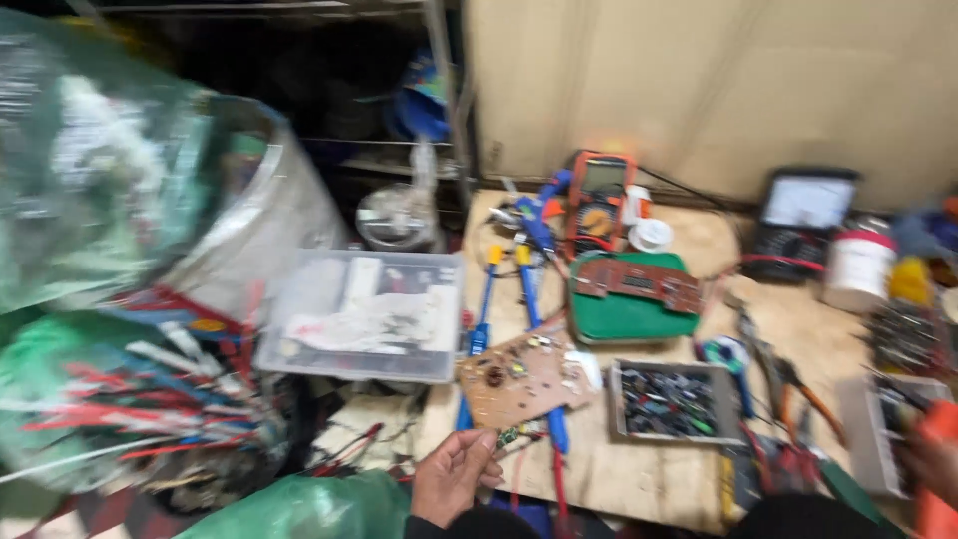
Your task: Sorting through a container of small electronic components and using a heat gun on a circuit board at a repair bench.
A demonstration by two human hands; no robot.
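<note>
My left hand (pixel 454 477) is low at the front edge of the wooden workbench (pixel 639 479), fingers curled around a small green component whose tip shows above the thumb. Just above it a tan circuit board (pixel 524 377) lies on the bench. At the far right edge my right hand (pixel 933 464) is blurred and closed on an orange tool; which tool it is cannot be made out. A brown circuit board (pixel 639 281) rests on a green box (pixel 629 317) further back.
An orange multimeter (pixel 597 200), a grey tray of small parts (pixel 674 401), pliers (pixel 788 384), blue-handled tools (pixel 527 269) and a white tub (pixel 856 269) crowd the bench. A clear plastic bin (pixel 364 314) and bags of wires (pixel 130 399) sit left.
</note>
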